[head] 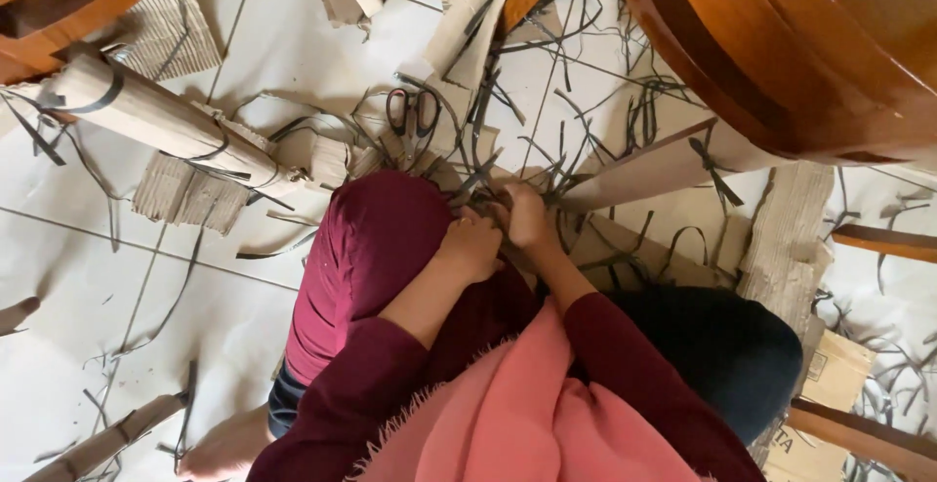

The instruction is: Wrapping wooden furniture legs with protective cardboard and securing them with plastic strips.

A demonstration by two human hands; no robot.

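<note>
Dark strips [485, 178] under both hands [498, 233]; littered tile floor [68, 248]

Thin dark strips [488, 184], tangled bundle, on white floor by raised knee

setting: a home floor used as a craft work area. indicators: white tiled floor [68, 277] with grout lines; polished wooden furniture [781, 43] at the frame edges; corrugated cardboard pieces [190, 194] and a cardboard roll [156, 116]; dark cut strips [586, 101] scattered widely; scissors [412, 116] lying among the scraps.
</note>
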